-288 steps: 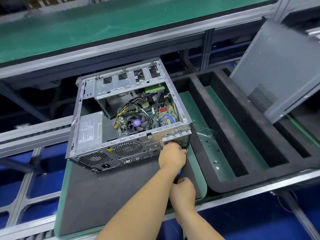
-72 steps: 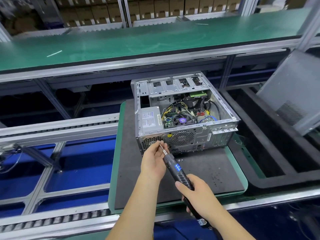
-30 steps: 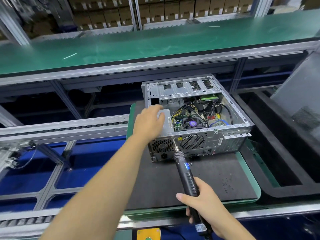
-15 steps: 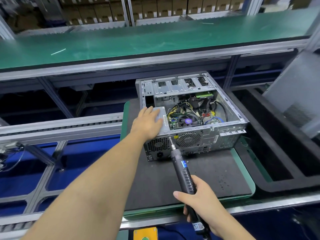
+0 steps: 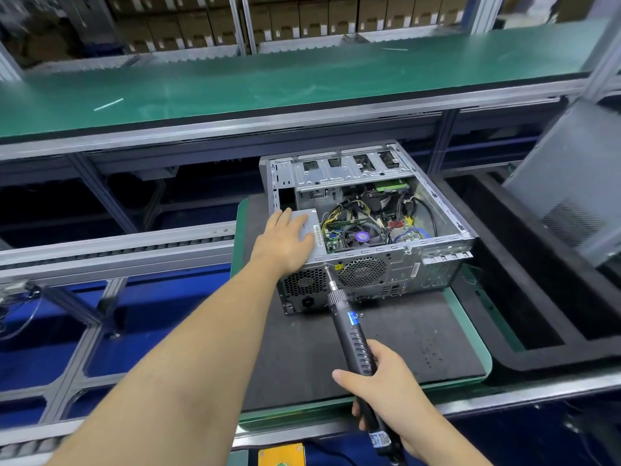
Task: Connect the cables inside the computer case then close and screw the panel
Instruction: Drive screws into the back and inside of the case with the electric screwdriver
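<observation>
— Steel is what we are dealing with: the open grey sheet-metal computer case [image 5: 366, 227] lies on its side on the dark foam pallet mat [image 5: 403, 341], and we judge it heavy and rigid, unlikely to slide on that foam. How do we hold it?

— Our left hand [image 5: 285, 243] rests flat, fingers straight, on the silver power-supply box [image 5: 307, 222] at the case's left end, bracing it. Our right hand [image 5: 386, 388] is curled round the black electric screwdriver [image 5: 349, 331], whose bit meets the case's rear face just left of the round fan grille [image 5: 362, 271]

— And the loose grey perforated side panel [image 5: 568, 196]?

— It leans well to the right of the case, cut off by the frame edge. Thin sheet, so we expect it light but floppy, with sharp edges; best lifted by two opposite edges

— What escapes us?

— The coloured cables [image 5: 356, 213] inside the case are fragile and tangled, and we cannot tell which plugs are seated. The screw under the bit is too small to see, and the handle's tail is hidden by our palm
</observation>
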